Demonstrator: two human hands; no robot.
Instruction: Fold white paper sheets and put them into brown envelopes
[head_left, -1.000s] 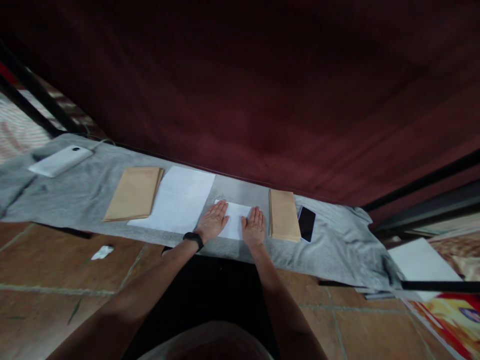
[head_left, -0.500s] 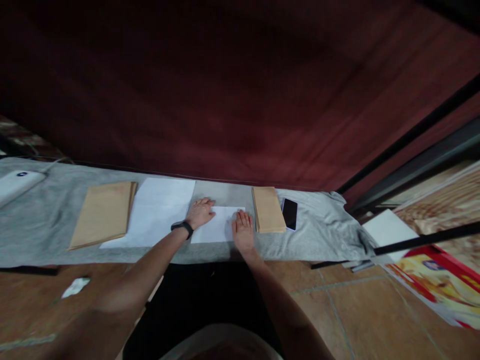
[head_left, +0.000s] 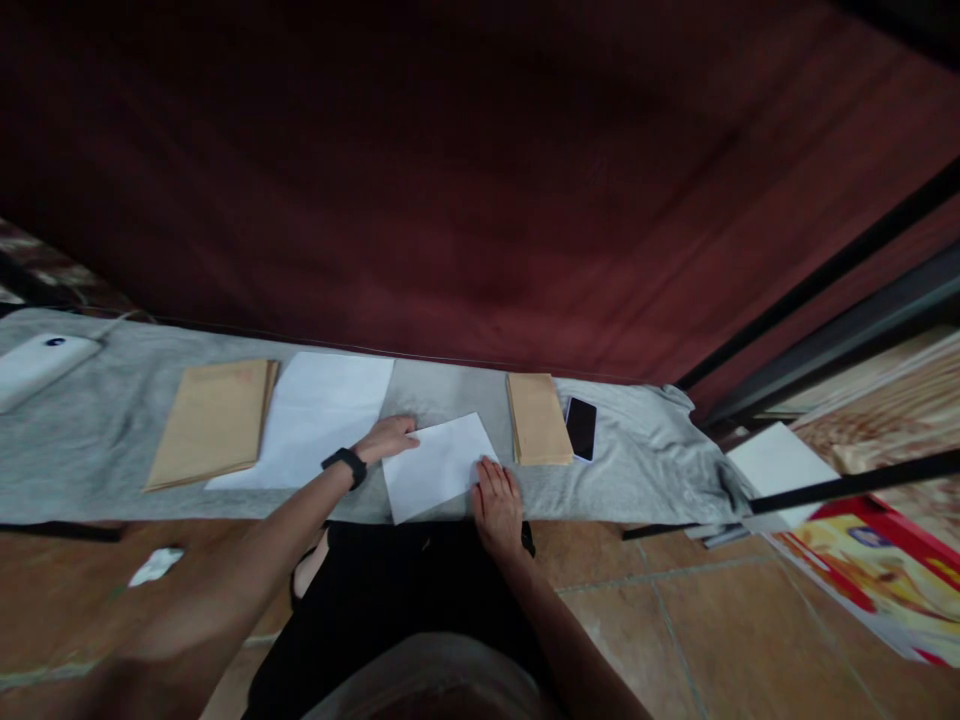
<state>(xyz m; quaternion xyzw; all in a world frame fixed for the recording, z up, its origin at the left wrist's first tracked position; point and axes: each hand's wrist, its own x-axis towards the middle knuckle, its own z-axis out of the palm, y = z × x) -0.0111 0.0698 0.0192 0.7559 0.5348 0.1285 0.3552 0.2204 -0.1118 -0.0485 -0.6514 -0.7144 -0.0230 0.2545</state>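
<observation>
A folded white sheet of paper (head_left: 439, 462) lies at a slant in front of me on the grey cloth. My left hand (head_left: 386, 440), with a black band on its wrist, pinches the sheet's left edge between thumb and fingers. At the right edge, my right hand (head_left: 498, 503) rests its stretched fingers on or beside the lower corner. Left of the folded sheet lie larger white sheets (head_left: 326, 410), partly under a stack of big brown envelopes (head_left: 214, 420). On the right is a stack of smaller brown envelopes (head_left: 540, 420).
A dark-screened phone (head_left: 581, 428) lies beside the small envelopes. The grey cloth (head_left: 637, 450) covers a narrow table against a dark red curtain (head_left: 450, 200). A white device (head_left: 45, 368) with a cable sits far left. A red and yellow box (head_left: 877, 560) stands at right.
The folded sheet has turned from lying straight to a slant. My left hand has gone from lying flat on it to pinching its left edge; my right hand has slid down toward me.
</observation>
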